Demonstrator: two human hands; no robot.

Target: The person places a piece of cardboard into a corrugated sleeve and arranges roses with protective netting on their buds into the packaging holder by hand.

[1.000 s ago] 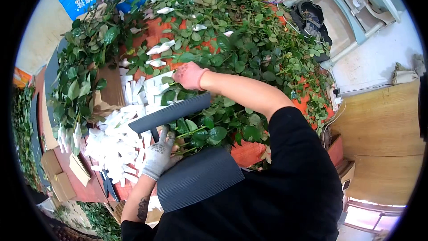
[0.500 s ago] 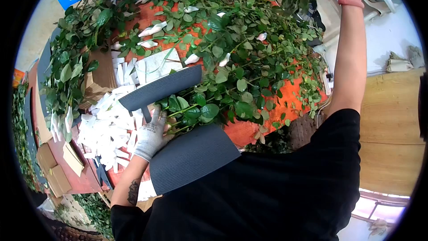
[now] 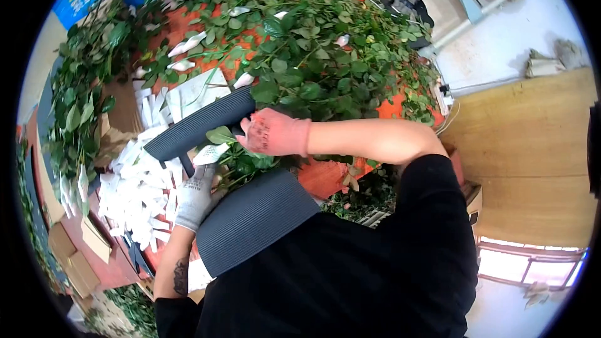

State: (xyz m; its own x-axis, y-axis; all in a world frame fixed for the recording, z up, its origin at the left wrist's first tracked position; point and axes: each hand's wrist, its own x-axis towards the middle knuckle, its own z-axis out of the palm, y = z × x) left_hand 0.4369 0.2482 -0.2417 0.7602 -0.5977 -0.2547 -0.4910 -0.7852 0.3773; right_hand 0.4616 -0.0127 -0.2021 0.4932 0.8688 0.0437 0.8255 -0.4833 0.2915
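Note:
My right hand (image 3: pixel 272 133), in a pink glove, is closed on a leafy flower stem beside the upper black ribbed sheet (image 3: pixel 203 124). The stem's white-wrapped bud (image 3: pixel 210 154) lies just above my left hand (image 3: pixel 198 197). That hand, in a grey-white glove, rests at the near end of a bundle of leafy stems (image 3: pixel 245 161), between the upper sheet and a wider black ribbed sheet (image 3: pixel 256 222). Its fingers are partly hidden by the bud, so their grip is unclear.
White paper sleeves (image 3: pixel 134 197) are heaped left of my left hand. Leafy stems (image 3: pixel 325 56) cover much of the orange cloth (image 3: pixel 181 28) beyond. More foliage (image 3: pixel 78 97) stands at left, near flat cardboard (image 3: pixel 72 260). A folding chair (image 3: pixel 463 0) is at upper right.
My right hand went out to the upper right, lifted leafy stems there, and came back beside the upper sheet with a stem. A white-wrapped bud now lies over my left hand's fingers.

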